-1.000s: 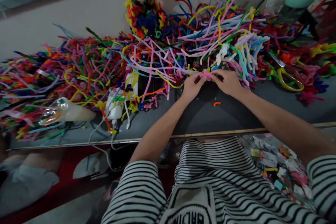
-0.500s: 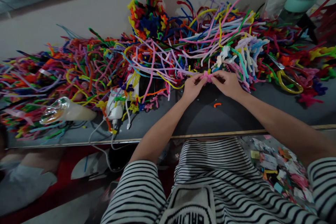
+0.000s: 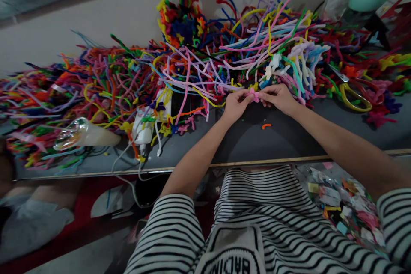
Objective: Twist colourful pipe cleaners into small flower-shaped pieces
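Observation:
Between my fingertips is a small pink pipe-cleaner flower point(image 3: 254, 95), its loops spread out. My left hand point(image 3: 238, 103) pinches its left side. On the opposite side, my right hand point(image 3: 278, 97) grips it between thumb and forefinger, the other fingers curled beneath. Both hands hover over the dark tabletop point(image 3: 244, 141), just in front of the heap of pipe cleaners point(image 3: 195, 68). A short orange pipe-cleaner piece point(image 3: 266, 126) lies on the table below my right hand. White and pastel bent pipe cleaners point(image 3: 300, 66) sit just beyond that hand.
Scissors with yellow handles point(image 3: 355, 98) rest at the right. Toward the left are a white power strip point(image 3: 143, 126) with cables and a clear plastic-wrapped cone point(image 3: 96, 132). A bunch of colourful flowers point(image 3: 181, 19) stands against the wall. Another person's leg point(image 3: 38, 214) shows at lower left.
The pink flower has turned slightly and shows more of its loops. My right hand has shifted a little, its fingers curling lower. The whole view has moved slightly.

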A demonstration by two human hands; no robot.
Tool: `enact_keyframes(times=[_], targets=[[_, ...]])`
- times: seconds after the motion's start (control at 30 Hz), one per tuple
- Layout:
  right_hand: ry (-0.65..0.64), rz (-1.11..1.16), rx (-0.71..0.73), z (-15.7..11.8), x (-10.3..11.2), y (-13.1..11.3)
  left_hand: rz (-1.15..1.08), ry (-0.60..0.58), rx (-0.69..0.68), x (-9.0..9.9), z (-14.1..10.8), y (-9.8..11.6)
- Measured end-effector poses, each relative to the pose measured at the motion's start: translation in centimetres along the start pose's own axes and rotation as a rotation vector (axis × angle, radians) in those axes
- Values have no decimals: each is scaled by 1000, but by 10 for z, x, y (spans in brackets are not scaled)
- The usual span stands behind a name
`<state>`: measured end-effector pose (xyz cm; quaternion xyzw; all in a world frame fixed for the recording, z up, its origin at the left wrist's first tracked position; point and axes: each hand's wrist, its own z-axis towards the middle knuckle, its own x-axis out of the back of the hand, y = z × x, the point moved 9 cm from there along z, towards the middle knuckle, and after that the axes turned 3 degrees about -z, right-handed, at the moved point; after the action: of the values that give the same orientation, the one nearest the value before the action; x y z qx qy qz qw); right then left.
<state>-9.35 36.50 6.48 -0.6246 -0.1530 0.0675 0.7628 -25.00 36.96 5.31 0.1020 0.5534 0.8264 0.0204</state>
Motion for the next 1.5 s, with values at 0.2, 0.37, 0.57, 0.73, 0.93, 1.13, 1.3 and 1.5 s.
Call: enact_keyframes(times=[0.2,0.37,0.57,0.73,0.93,1.13,1.3,1.5], targets=[[-81,-15,-27,1,-3,6,26,-53,-19,-6,-2,9],[-86,1,-26,0,-5,4,113,-10,-89,-4,-7,23],[-42,25,-56,3,-6,7,196,70,-152,3,-10,32],[-20,-11,-68,4,-4,12,218,91,-195,3,-10,34],[-30,-6,-55,1,-9,11,6,14,-50,-5,-4,13],[-33,-13,-67,1,-14,11,-150,42,60,2,3,-9],[-21,36,-66,0,-14,6,-141,67,49,4,3,-13],[101,70,-69,0,-5,8,-124,38,32,2,4,-12]])
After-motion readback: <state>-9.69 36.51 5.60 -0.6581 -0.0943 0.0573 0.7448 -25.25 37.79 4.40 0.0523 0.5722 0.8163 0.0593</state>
